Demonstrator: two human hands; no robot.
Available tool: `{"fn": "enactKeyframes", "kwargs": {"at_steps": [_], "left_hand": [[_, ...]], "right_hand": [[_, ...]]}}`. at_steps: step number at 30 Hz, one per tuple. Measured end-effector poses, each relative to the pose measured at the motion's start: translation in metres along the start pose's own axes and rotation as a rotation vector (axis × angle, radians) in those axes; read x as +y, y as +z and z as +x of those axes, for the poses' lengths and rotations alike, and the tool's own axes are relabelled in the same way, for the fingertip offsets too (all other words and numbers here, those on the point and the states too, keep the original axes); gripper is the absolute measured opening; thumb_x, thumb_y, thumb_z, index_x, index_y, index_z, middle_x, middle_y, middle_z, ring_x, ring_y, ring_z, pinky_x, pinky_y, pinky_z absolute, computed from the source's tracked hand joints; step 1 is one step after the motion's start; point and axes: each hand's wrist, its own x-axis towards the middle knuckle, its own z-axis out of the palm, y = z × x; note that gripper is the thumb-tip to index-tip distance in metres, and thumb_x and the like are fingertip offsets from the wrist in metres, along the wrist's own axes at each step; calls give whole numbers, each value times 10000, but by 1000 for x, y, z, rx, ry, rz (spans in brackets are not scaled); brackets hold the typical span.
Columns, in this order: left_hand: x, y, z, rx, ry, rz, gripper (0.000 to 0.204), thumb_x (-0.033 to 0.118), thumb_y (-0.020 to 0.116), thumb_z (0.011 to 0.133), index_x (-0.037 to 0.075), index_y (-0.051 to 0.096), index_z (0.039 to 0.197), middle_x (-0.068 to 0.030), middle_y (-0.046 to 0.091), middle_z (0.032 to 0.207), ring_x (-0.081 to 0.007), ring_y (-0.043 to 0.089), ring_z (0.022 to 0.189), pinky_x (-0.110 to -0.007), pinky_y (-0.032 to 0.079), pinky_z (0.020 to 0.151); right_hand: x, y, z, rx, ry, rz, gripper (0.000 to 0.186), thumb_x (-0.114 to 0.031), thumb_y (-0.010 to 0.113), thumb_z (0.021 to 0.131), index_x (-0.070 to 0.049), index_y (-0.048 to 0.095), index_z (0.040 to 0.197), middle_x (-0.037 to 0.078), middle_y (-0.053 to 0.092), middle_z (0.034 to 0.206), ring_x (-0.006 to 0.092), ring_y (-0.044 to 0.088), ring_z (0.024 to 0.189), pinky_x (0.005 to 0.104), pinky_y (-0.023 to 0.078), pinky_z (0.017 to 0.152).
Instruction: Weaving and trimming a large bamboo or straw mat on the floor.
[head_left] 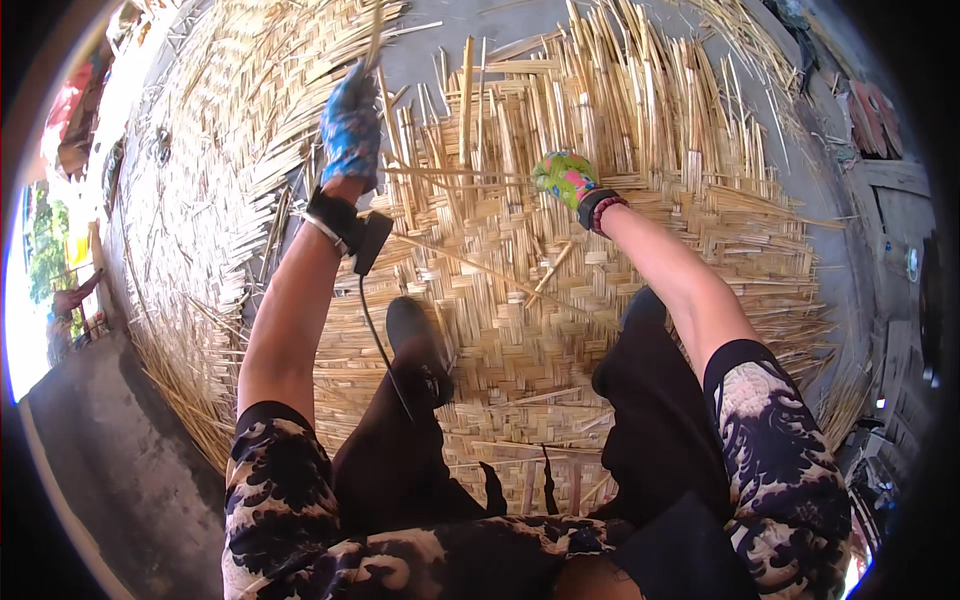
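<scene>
A woven reed mat [520,345] lies under me, with loose reed ends standing up along its far part. My left hand [352,130], in a blue patterned glove, is at the mat's far left. Its fingers are closed around a blurred reed strip [376,40] that sticks up past the fingertips. My right hand [565,180], in a green floral glove, is closed low over the weave at centre right. From it a thin reed strip [455,173] runs left toward my left hand. Whether both hands share one strip, I cannot tell.
Another large woven mat [195,170] spreads along the left. My shoes [412,330] press on the mat. A cable [372,325] hangs from the device on my left wrist. Grey floor [440,40] shows at the top; a low concrete ledge [110,440] stands at lower left.
</scene>
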Motion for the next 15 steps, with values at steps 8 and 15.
{"fn": "enactKeyframes", "kwargs": {"at_steps": [8, 15], "left_hand": [[92, 88, 17, 338, 570, 740, 536, 303, 584, 744, 138, 391, 1215, -166, 380, 1154, -281, 395, 1021, -385, 326, 814], [41, 131, -53, -11, 256, 847, 699, 311, 644, 668, 227, 309, 1275, -83, 290, 1250, -282, 241, 1177, -463, 162, 958]], "right_hand": [[34, 13, 0, 175, 305, 439, 195, -182, 599, 695, -58, 621, 843, 75, 611, 837, 200, 569, 778, 341, 449, 690], [76, 52, 23, 657, 577, 2158, 310, -312, 352, 836, -125, 493, 1039, 16, 551, 963, 189, 547, 824, 299, 446, 613]]}}
